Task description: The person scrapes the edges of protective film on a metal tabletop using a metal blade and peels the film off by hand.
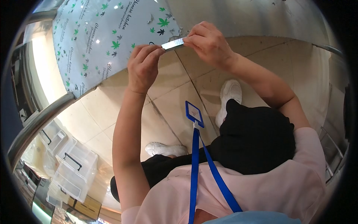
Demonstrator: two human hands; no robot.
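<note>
A small flat silvery strip (173, 44) is stretched between my two hands at the edge of the work surface. My left hand (144, 67) pinches its left end with the fingertips. The right end is pinched between the thumb and fingers of my right hand (209, 44). Behind the strip lies a sheet (100, 41) printed with green and black leaves and lettering, covering the left part of the metal table (238, 16). The sheet's edge near the strip looks torn. Parts of the strip's ends are hidden by my fingers.
A metal rail (44, 121) curves along the left. Clear plastic boxes (76, 164) with black handles stand at the lower left. A blue lanyard (194, 160) with a badge (194, 113) hangs from my neck over the tiled floor (167, 97). My white shoes (166, 149) are below.
</note>
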